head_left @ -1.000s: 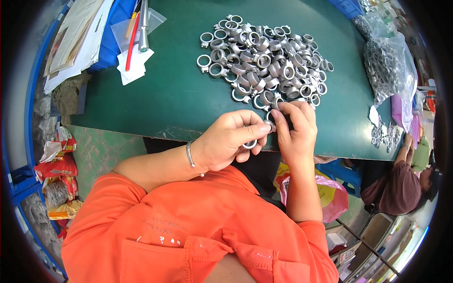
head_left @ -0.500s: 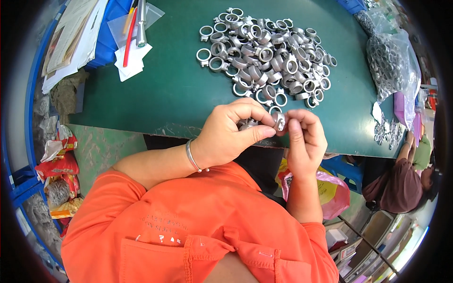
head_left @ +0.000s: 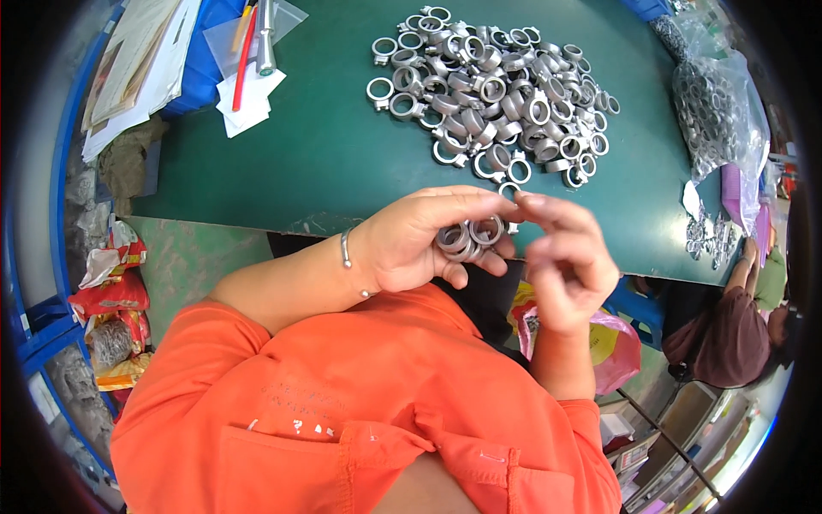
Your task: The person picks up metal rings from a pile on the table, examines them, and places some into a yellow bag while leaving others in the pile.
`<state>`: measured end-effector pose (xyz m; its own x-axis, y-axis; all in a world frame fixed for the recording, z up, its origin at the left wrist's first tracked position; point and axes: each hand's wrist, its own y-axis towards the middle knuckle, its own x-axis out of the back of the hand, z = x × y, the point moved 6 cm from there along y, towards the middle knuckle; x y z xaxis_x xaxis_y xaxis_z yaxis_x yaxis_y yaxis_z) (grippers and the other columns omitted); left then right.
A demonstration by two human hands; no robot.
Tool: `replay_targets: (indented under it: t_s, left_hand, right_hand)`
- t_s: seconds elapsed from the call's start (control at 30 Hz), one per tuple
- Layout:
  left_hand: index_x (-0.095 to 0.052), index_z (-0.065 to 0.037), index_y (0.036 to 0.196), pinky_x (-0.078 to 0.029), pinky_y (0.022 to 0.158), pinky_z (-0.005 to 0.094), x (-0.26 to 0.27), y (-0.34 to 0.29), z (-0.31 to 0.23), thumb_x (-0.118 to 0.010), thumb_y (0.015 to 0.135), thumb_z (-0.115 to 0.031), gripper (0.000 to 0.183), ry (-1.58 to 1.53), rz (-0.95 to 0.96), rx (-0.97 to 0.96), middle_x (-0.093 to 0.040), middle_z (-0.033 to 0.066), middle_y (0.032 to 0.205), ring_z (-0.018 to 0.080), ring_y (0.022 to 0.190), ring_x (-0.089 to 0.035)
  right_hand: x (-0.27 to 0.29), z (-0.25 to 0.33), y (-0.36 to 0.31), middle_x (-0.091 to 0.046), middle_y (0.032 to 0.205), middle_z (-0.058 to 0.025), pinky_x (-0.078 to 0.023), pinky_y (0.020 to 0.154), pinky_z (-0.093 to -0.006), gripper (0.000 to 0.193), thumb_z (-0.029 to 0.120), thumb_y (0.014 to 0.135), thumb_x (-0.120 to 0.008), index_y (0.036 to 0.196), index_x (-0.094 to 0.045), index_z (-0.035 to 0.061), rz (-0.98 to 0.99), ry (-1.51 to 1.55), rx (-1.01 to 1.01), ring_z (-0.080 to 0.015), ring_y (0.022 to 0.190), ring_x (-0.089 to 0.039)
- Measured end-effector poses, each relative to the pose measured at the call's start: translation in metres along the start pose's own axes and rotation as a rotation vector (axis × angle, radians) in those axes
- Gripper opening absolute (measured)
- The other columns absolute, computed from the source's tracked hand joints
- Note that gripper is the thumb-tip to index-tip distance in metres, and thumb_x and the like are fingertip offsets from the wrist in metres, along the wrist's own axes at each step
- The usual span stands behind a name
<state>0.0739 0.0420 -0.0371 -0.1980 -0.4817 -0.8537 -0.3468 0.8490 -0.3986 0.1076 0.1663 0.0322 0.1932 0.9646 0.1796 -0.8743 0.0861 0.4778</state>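
Several grey metal rings [head_left: 467,238], each like a small clamp with a lug, are gathered in my left hand [head_left: 411,240]. Its fingers curl beneath them and the thumb stretches across above. Close on the right is my right hand [head_left: 569,257], fingers bent and spread, slightly blurred. Its index fingertip meets the tip of my left thumb, while the right thumb stands apart; I see nothing held there. Just beyond the fingertips another ring [head_left: 509,189] shows partly, its lower side hidden. A large heap of similar rings [head_left: 492,98] lies farther back on the green table [head_left: 282,163].
At the far left are a blue bin [head_left: 197,81], papers [head_left: 128,77], a red pen [head_left: 244,60] and a metal rod [head_left: 265,38]. A clear bag of metal parts [head_left: 715,111] stands at the right, near loose small parts [head_left: 711,236]. Another person [head_left: 723,334] sits beyond.
My left hand has turned and opened out, showing the rings in it. The ring pinched at its fingertips has gone from there. My right hand has shifted right, its fingers spreading.
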Motion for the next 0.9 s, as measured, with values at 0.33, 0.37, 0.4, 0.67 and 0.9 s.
replay_targets:
  t_s: [0.33, 0.37, 0.4, 0.67, 0.9]
  left_hand:
    - [-0.057, -0.002, 0.090, -0.036, 0.043, 0.0164, 0.012, -0.009, -0.025, -0.059, 0.083, -0.007, 0.008, 0.314, -0.155, -0.232, -0.056, 0.0048, 0.076, 0.0071, 0.061, -0.051]
    - [-0.057, -0.002, 0.090, -0.036, 0.042, 0.0164, 0.010, -0.009, -0.024, -0.059, 0.083, -0.008, 0.009, 0.360, -0.151, -0.214, -0.056, 0.0046, 0.075, 0.0067, 0.060, -0.050]
    - [-0.057, -0.002, 0.090, -0.036, 0.042, 0.0165, 0.009, -0.011, -0.021, -0.060, 0.083, -0.008, 0.010, 0.406, -0.150, -0.194, -0.056, 0.0045, 0.075, 0.0063, 0.059, -0.050]
    - [-0.061, -0.001, 0.090, -0.034, 0.047, 0.0157, -0.009, -0.011, -0.016, -0.063, 0.083, -0.009, 0.010, 0.676, -0.138, -0.236, -0.058, 0.0021, 0.074, 0.0030, 0.057, -0.047]
    - [-0.062, 0.001, 0.084, -0.043, 0.069, 0.0214, -0.021, -0.018, -0.023, -0.064, 0.079, -0.002, 0.006, 1.121, 0.001, -0.649, -0.059, 0.0038, 0.087, 0.0088, 0.076, -0.053]
  right_hand:
    - [-0.009, -0.024, -0.016, -0.056, 0.067, -0.0066, -0.042, 0.061, -0.0328, 0.015, 0.005, 0.068, -0.072, 0.078, -0.061, 0.0048, 0.258, -0.601, -0.094, -0.0240, 0.063, -0.054]
    - [-0.004, -0.027, -0.018, -0.057, 0.068, -0.0068, -0.042, 0.060, -0.0319, 0.015, 0.004, 0.068, -0.072, 0.079, -0.061, 0.0047, 0.197, -0.480, -0.125, -0.0233, 0.063, -0.055]
    - [-0.001, -0.028, -0.021, -0.058, 0.070, -0.0070, -0.043, 0.060, -0.0311, 0.016, 0.003, 0.068, -0.071, 0.079, -0.061, 0.0046, 0.136, -0.356, -0.156, -0.0226, 0.064, -0.056]
    - [-0.006, -0.013, -0.021, -0.063, 0.083, -0.0107, -0.049, 0.063, -0.0280, 0.017, -0.008, 0.067, -0.068, 0.079, -0.060, 0.0007, 0.086, -0.207, 0.026, -0.0219, 0.071, -0.060]
    - [-0.006, -0.034, -0.038, -0.058, 0.099, -0.0125, -0.051, 0.075, -0.0275, 0.030, -0.006, 0.083, -0.056, 0.111, -0.047, -0.0037, -0.005, 0.351, -0.383, -0.0152, 0.084, -0.060]
